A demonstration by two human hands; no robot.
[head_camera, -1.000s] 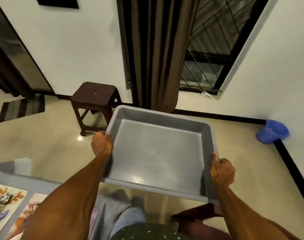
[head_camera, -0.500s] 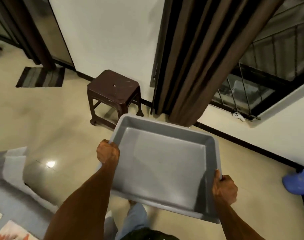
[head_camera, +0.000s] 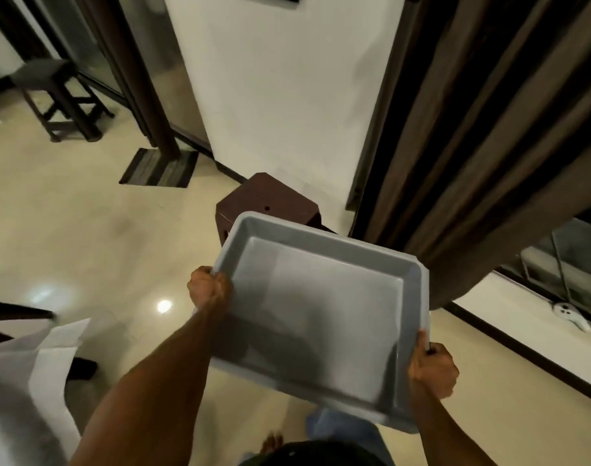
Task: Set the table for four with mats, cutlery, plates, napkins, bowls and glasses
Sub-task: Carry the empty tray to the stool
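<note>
I carry a grey plastic tray (head_camera: 321, 317) in front of me above the floor; nothing lies inside it. My left hand (head_camera: 208, 286) grips its left rim near the far corner. My right hand (head_camera: 433, 368) grips the right rim near the close corner. The tray tilts a little, its far edge over a dark brown stool (head_camera: 270, 203). A corner of the table's white-grey cloth (head_camera: 35, 364) shows at the lower left; no mats or tableware are in view.
Brown curtains (head_camera: 489, 146) hang at the right beside a barred window. A second dark stool (head_camera: 57, 95) and a striped doormat (head_camera: 159, 168) lie at the back left. Glossy beige floor stretches between them. A white object (head_camera: 571, 317) lies on the sill.
The view has swung left and closer to the brown stool, with the tray carried along in both hands. The blue bucket and the patterned mats have left the view.
</note>
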